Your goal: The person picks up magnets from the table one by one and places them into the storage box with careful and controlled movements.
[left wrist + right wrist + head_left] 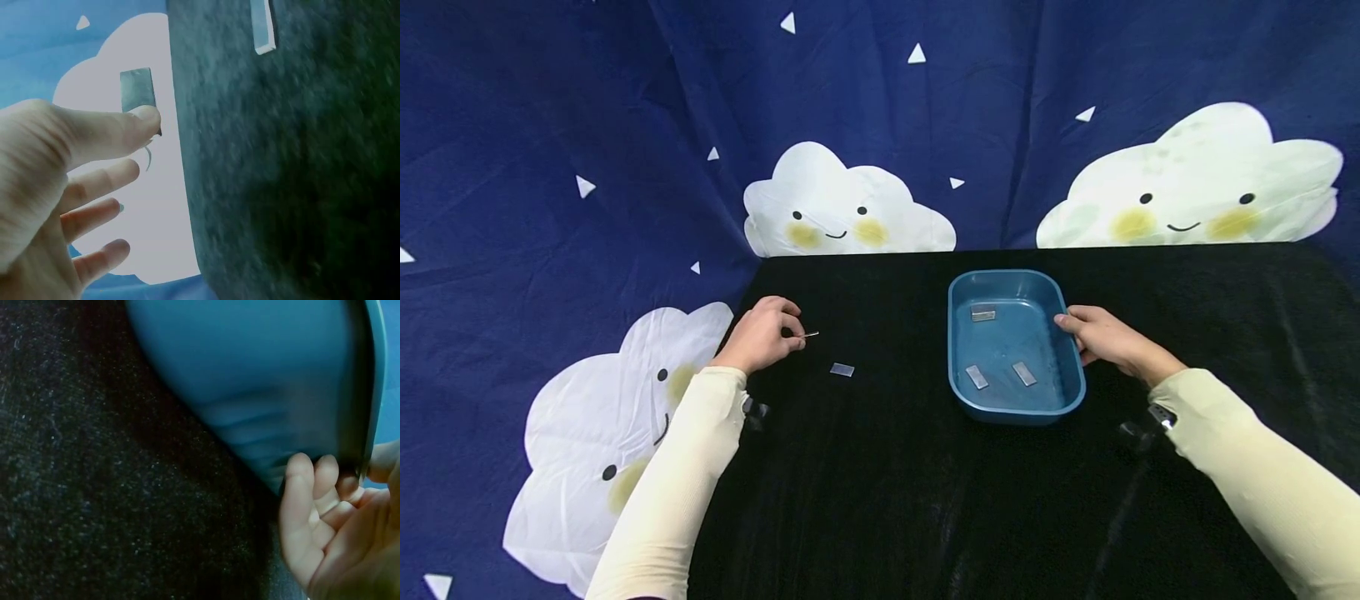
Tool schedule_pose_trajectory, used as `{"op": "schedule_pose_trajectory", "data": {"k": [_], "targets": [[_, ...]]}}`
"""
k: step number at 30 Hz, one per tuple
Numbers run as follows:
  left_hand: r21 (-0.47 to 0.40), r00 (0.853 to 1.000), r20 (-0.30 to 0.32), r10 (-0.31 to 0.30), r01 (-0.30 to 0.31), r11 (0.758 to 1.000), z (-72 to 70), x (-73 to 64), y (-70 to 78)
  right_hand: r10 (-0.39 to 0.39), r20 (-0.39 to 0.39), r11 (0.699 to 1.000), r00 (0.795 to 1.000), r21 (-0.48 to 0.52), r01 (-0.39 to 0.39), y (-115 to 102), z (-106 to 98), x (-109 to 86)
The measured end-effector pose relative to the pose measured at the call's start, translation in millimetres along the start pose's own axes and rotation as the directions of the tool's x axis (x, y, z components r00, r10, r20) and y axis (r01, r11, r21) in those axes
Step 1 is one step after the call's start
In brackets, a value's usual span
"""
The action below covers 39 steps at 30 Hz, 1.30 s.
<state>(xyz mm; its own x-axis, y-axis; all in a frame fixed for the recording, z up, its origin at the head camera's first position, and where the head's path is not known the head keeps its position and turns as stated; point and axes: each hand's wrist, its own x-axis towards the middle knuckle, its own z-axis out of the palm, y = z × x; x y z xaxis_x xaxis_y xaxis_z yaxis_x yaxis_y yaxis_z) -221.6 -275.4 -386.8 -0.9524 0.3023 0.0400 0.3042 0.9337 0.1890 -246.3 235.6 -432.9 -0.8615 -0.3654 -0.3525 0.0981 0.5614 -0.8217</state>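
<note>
My left hand (pixel 766 333) pinches a small flat grey rectangular piece (pixel 137 90) between the thumb and a finger, near the table's left edge. In the left wrist view the other fingers are spread below it. A similar piece (pixel 842 369) lies on the black cloth to the right of that hand. My right hand (pixel 1103 337) grips the right side of a blue plastic tub (pixel 1007 342), thumb over the rim and fingertips against the outer wall. Inside the tub are a thicker grey block or stack (pixel 982 312) at the back and two flat pieces (pixel 977 377) nearer the front.
Black cloth (pixel 865 483) covers the table. Behind it and on the left hangs a dark blue curtain (pixel 647 125) printed with smiling white clouds and small white triangles.
</note>
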Motion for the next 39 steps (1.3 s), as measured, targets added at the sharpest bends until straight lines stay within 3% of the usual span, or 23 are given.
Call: {"op": "schedule_pose_trajectory", "data": {"k": [12, 18, 27, 39], "targets": [[0.019, 0.994, -0.043, 0.097, -0.096, 0.995, -4.8, 22.2, 32.5, 0.029, 0.002, 0.999, 1.0, -0.015, -0.029, 1, 0, 0.3], [0.021, 0.989, -0.036, 0.141, -0.141, 0.99, -11.1, 31.8, 50.9, 0.03, -0.003, 0.999, 1.0, -0.011, -0.031, 3, -1, -3.0], [0.002, 0.982, -0.04, 0.186, -0.186, 0.983, -12.5, 47.3, 77.2, 0.096, 0.014, 0.995, 0.995, -0.01, -0.095, 2, -4, -5.0], [0.002, 0.979, -0.028, 0.203, -0.203, 0.979, -13.9, 49.2, 91.9, 0.108, 0.05, 0.991, 0.993, -0.08, -0.104, -12, -5, -4.8]]}}
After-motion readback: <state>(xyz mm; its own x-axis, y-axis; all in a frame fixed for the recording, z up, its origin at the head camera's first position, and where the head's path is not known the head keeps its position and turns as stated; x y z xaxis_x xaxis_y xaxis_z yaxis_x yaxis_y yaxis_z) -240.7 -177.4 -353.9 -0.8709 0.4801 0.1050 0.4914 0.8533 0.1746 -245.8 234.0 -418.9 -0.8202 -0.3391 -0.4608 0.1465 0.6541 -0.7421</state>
